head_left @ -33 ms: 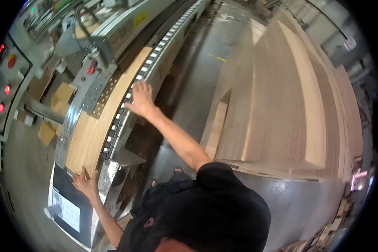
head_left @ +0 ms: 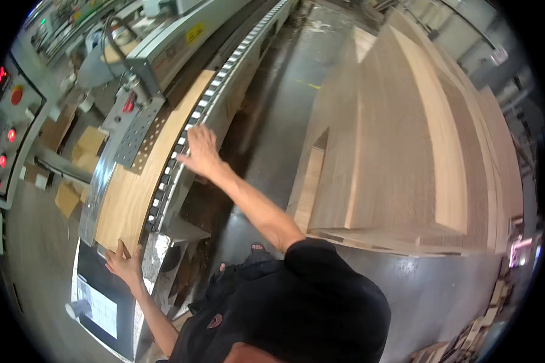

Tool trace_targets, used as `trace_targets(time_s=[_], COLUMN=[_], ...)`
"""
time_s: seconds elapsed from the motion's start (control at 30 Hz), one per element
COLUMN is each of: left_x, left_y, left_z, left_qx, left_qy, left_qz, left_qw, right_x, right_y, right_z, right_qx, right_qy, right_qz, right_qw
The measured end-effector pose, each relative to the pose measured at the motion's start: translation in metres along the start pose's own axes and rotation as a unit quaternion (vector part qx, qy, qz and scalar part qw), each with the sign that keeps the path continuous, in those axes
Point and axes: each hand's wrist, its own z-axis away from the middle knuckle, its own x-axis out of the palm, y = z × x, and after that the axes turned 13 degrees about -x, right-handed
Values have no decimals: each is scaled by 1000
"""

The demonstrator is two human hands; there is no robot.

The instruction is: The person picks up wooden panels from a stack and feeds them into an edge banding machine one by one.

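A long light-brown wooden board (head_left: 127,202) lies along the bed of a machine, its far part passing beside a perforated metal plate (head_left: 140,136). At its near end, my left hand (head_left: 124,266) has its fingers spread, with fingertips against the end and corner of the board. My right hand (head_left: 201,151) reaches over the black-and-white segmented conveyor track (head_left: 188,130) on the board's right side. Its fingers are stretched out with the thumb apart, and nothing shows in it. Whether its fingertips touch the track or the board edge, I cannot tell.
A large stack of wide wooden panels (head_left: 393,139) stands to my right, across a strip of grey floor. On the left is a control panel (head_left: 12,130) with lit red buttons. A paper sheet (head_left: 103,311) lies on the near black surface. Cardboard pieces (head_left: 88,151) sit beyond the machine.
The view has shifted slightly. The fingers of my right hand look a little closer together; my left hand stays at the board's near end.
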Motion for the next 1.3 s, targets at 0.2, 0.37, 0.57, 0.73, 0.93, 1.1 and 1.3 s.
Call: trace_targets(time_s=[0.2, 0.37, 0.57, 0.73, 0.93, 1.1, 1.3], left_x=[-3, 1, -62, -98, -114, -113, -100], left_y=[59, 137, 239, 295, 324, 324, 332], left_z=[25, 95, 202, 267, 331, 352, 307], left_qx=[199, 276, 455, 554, 511, 292, 79], left_qy=[67, -335, -453, -435, -525, -621, -683], left_qz=[228, 435, 467, 488, 436, 644, 641], left_qw=[951, 789, 608, 515, 523, 338, 342], right_x=[-115, -257, -414, -458, -442, -409, -363], right_y=[-68, -116, -105, -75, -89, -114, -139], right_z=[131, 192, 274, 312, 298, 278, 249], right_qx=[-56, -102, 97, 312, 289, 203, 122], right_qy=[100, 242, 363, 306, 344, 332, 335], right_qz=[-128, 81, 526, 472, 389, 417, 292], right_qw=[985, 961, 763, 766, 804, 822, 887])
